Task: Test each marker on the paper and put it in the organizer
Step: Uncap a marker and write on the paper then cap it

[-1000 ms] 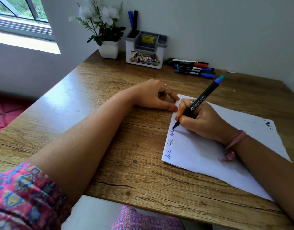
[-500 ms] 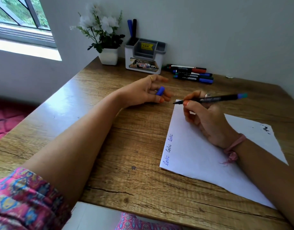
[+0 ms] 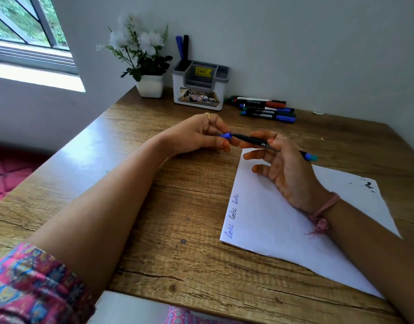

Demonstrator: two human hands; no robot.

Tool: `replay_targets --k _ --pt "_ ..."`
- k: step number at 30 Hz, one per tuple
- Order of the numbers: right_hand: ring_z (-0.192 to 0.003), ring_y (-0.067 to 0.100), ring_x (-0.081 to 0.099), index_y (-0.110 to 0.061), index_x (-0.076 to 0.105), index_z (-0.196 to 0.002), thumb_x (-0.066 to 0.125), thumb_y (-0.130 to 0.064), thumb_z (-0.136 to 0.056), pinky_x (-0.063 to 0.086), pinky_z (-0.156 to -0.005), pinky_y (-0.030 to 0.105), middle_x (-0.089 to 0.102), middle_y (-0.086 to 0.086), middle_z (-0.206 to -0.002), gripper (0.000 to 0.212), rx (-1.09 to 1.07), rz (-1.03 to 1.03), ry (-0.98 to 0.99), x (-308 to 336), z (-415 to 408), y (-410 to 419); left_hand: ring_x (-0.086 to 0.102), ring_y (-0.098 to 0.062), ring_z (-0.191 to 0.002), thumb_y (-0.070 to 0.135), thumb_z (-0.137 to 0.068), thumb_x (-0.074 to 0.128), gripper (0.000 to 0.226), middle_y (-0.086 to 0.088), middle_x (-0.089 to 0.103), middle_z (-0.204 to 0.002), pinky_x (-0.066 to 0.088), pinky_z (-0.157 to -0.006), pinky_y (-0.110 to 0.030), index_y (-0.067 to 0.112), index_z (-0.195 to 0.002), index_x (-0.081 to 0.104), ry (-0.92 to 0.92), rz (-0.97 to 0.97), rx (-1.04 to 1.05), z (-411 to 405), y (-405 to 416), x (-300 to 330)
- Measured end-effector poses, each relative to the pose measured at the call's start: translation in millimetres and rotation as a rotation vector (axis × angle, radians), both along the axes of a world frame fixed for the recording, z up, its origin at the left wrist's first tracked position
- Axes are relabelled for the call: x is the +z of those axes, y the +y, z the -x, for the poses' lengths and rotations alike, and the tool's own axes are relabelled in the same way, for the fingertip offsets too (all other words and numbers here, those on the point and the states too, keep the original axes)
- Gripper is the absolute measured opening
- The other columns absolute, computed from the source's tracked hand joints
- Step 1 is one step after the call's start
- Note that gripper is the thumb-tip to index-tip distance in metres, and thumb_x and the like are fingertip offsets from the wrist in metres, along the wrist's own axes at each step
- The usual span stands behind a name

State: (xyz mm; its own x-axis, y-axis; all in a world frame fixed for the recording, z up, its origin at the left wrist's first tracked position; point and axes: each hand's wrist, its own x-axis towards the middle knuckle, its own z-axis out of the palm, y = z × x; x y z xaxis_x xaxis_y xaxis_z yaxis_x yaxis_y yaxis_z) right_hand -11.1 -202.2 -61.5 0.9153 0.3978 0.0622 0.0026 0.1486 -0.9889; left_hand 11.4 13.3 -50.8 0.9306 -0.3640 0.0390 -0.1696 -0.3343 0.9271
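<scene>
My right hand holds a black marker level above the top corner of the white paper. My left hand pinches the blue cap against the marker's tip end. Blue handwriting runs along the paper's left edge. The white and grey organizer stands at the back by the wall with two markers upright in its left slot. Several more markers lie on the desk to its right.
A white pot of white flowers stands left of the organizer. The wooden desk meets the wall at the back and a window sits at the upper left. Dark ink smudges mark the paper's far right corner.
My right hand stopped writing, lifted the marker off the paper and turned it level. My left hand rose from the desk with the blue cap and brought it onto the marker's tip.
</scene>
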Motion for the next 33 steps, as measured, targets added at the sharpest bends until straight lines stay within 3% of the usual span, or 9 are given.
replay_targets --k 7,11,13,16,24,28,30,33 --pt "-0.088 0.015 0.064 -0.021 0.059 -0.106 0.036 -0.03 -0.086 0.051 -0.063 0.024 0.07 0.007 -0.103 0.031 0.044 0.093 -0.088 -6.1 -3.5 1.6 0.064 -0.004 -0.08 0.005 -0.08 0.067 0.02 0.004 0.069 -0.088 0.052 -0.08 -0.022 0.021 -0.09 0.062 -0.039 0.048 -0.017 -0.5 -1.6 -4.8" --pt "-0.064 0.004 0.062 -0.035 0.049 -0.104 0.035 -0.03 -0.085 0.047 -0.058 0.022 0.068 -0.008 -0.069 0.023 0.009 0.273 -0.256 -11.8 -4.3 10.9 0.066 -0.008 -0.08 0.008 -0.068 0.07 0.021 0.004 0.072 -0.083 0.056 -0.079 -0.023 0.013 -0.088 0.067 0.021 0.195 -0.092 2.2 -8.4 -5.9" --pt "-0.056 0.001 0.055 -0.036 0.044 -0.107 0.037 -0.029 -0.086 0.046 -0.055 0.016 0.058 -0.006 -0.06 0.024 -0.012 0.246 -0.298 -13.4 -1.7 12.9 0.067 -0.01 -0.077 0.008 -0.065 0.07 0.024 -0.001 0.072 -0.083 0.057 -0.077 -0.023 0.009 -0.089 0.068 0.059 0.221 -0.104 1.6 -9.8 -6.6" --pt "-0.051 0.0 0.045 -0.034 0.041 -0.111 0.039 -0.028 -0.085 0.04 -0.052 0.016 0.045 0.001 -0.061 0.026 -0.011 0.221 -0.307 -13.3 1.3 11.8 0.068 -0.01 -0.075 0.009 -0.065 0.07 0.025 -0.004 0.071 -0.085 0.057 -0.072 -0.02 0.006 -0.09 0.069 0.103 0.21 -0.104 1.3 -8.9 -5.4" --pt "-0.053 -0.002 0.046 -0.034 0.04 -0.11 0.038 -0.03 -0.088 0.04 -0.053 0.011 0.044 -0.001 -0.064 0.022 0.053 0.306 -0.365 -11.0 6.1 11.1 0.068 -0.01 -0.075 0.004 -0.07 0.067 0.022 -0.001 0.073 -0.082 0.056 -0.066 -0.018 0.004 -0.091 0.067 0.165 0.215 -0.135 2.7 -7.5 -3.2" --pt "-0.055 -0.003 0.049 -0.032 0.038 -0.106 0.047 -0.046 -0.081 0.042 -0.055 0.011 0.049 -0.006 -0.066 0.03 0.05 0.294 -0.358 -12.9 2.3 16.0 0.067 -0.009 -0.067 0.004 -0.07 0.065 0.024 -0.002 0.071 -0.078 0.056 -0.062 -0.018 0.008 -0.093 0.062 0.176 0.451 -0.036 4.8 -10.8 5.0" --pt "-0.06 -0.004 0.051 -0.029 0.039 -0.108 0.054 -0.034 -0.09 0.043 -0.059 0.013 0.048 -0.005 -0.074 0.024 0.072 0.295 -0.369 -12.8 3.9 16.3 0.065 -0.008 -0.065 0.008 -0.07 0.066 0.029 -0.003 0.07 -0.08 0.056 -0.062 -0.018 0.012 -0.098 0.06 0.177 0.634 0.029 3.4 -9.2 7.8" --pt "-0.071 -0.007 0.054 -0.026 0.049 -0.104 0.052 -0.013 -0.094 0.044 -0.068 0.015 0.054 -0.009 -0.085 0.017 0.021 0.347 -0.362 -11.4 5.0 11.4 0.067 -0.012 -0.079 0.009 -0.083 0.061 0.028 -0.006 0.071 -0.093 0.057 -0.07 -0.022 0.012 -0.111 0.058 0.138 0.839 0.146 -1.4 0.9 10.0"
